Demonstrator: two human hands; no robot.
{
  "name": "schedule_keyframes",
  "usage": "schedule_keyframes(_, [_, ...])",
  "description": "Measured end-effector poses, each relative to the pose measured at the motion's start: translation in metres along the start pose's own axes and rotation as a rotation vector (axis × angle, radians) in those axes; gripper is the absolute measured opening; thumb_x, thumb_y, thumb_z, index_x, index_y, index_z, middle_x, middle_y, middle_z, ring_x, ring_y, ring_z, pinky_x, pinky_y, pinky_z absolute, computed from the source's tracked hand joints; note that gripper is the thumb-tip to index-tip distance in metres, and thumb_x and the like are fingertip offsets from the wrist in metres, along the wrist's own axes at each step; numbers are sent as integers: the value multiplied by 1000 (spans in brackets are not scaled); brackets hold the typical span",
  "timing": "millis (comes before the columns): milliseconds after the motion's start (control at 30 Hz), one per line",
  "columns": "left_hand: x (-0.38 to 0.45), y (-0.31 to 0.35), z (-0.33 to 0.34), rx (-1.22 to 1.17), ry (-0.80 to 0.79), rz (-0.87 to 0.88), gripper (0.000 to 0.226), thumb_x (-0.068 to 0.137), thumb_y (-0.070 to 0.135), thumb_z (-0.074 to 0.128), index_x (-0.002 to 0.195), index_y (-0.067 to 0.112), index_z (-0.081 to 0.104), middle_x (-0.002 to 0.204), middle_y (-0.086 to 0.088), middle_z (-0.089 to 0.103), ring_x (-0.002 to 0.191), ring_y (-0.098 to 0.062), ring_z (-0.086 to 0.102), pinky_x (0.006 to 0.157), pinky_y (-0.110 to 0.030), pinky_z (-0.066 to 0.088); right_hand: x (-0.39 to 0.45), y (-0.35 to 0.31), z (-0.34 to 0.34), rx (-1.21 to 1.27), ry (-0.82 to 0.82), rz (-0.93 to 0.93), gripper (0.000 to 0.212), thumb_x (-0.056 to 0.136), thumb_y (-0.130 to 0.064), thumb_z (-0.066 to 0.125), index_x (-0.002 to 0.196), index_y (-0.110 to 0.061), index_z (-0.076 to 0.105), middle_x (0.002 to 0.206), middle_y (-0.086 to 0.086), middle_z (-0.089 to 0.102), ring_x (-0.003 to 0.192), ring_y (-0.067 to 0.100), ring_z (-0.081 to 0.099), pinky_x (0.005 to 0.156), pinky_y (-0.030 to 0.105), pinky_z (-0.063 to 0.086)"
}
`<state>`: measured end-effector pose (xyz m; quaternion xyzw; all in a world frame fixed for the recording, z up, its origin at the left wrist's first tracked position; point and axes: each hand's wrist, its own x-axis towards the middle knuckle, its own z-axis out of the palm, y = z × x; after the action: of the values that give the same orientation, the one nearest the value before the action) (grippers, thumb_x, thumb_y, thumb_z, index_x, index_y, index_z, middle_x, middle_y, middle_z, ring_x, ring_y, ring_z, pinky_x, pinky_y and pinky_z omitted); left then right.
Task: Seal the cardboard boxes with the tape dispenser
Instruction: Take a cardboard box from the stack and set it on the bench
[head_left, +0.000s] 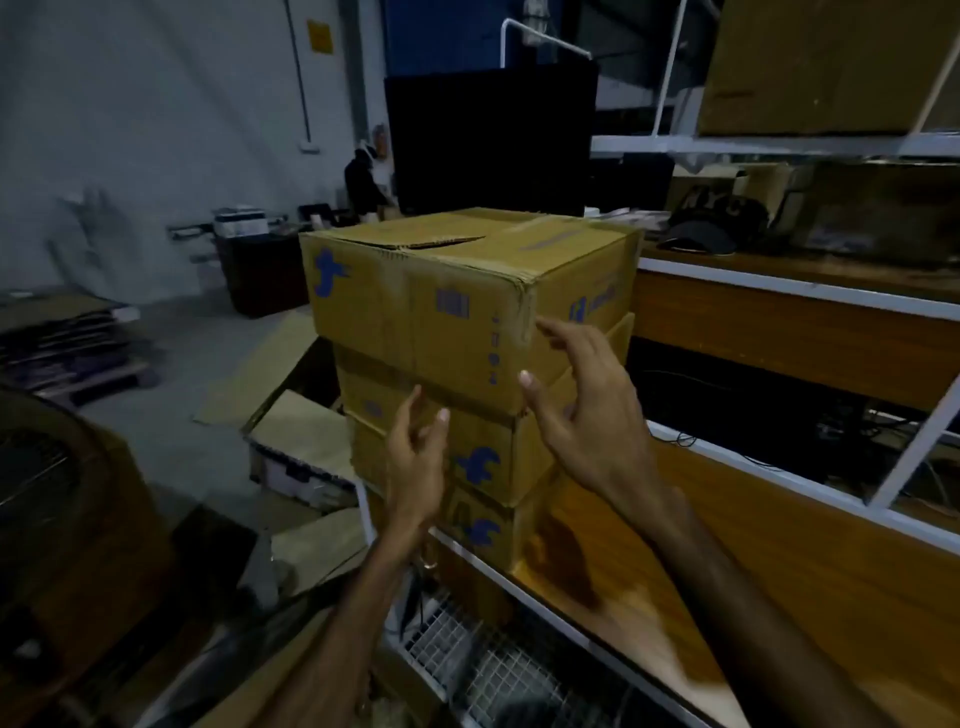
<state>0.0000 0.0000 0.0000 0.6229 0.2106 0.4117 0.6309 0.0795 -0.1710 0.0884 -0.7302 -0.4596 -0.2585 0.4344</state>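
Top cardboard box (415, 306) sits on the stack at the worktop (779, 545) edge. My left hand (415, 457) and right hand (582, 415) reach in, fingers spread, holding nothing. I'd grip opposite sides low; no tape dispenser visible.

- A warehouse or packing area is indicated by stacked cardboard boxes (467, 291) printed with blue logos.
- Flattened cardboard sheets (67, 332) are piled on the floor.
- White metal shelving (779, 145) is loaded with cartons.
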Motion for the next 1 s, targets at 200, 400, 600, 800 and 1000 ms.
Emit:
schedule_keyframes(200, [60, 6, 3, -495, 24, -342, 51, 105, 46, 55, 147, 18, 48, 135, -16, 57, 113, -38, 68, 83, -41, 60, 77, 13, 29, -259, 64, -20, 63, 103, -53, 56, 154, -18, 46, 163, 11, 36, 140, 24, 44, 102, 43, 55])
schedule_keyframes(400, [80, 9, -3, -743, 50, -523, 67, 98, 53, 62, 149, 14, 42, 131, -22, 54, 111, -44, 63, 94, -53, 57, 94, 17, 50, -320, -10, 27, 61, 103, -53, 59, 152, -19, 49, 162, 9, 38, 146, 26, 41, 115, 40, 43])
schedule_keyframes(600, [86, 15, -9, -805, -52, -601, 89, 85, 62, 71, 150, 10, 41, 148, -25, 43, 126, -50, 52, 96, -57, 56, 87, 2, 67, -347, 105, 76, 46, 100, -38, 69, 135, -10, 59, 139, 11, 57, 142, 29, 42, 116, 23, 21])
schedule_keyframes(800, [71, 30, -9, -905, -189, -675, 106, 88, 67, 64, 165, 13, 15, 163, -31, 26, 142, -58, 35, 114, -68, 37, 81, -3, 69, -380, 189, 9, 41, 101, -34, 69, 131, -7, 62, 134, 11, 61, 136, 32, 50, 115, 44, 45])
schedule_keyframes(1000, [38, 41, 5, -994, -292, -619, 108, 88, 69, 61, 166, 16, 9, 141, -26, 51, 130, -48, 54, 111, -61, 43, 70, -36, 54, -416, 215, -49, 35, 102, -29, 68, 129, -8, 64, 136, 9, 62, 141, 31, 46, 119, 43, 42])
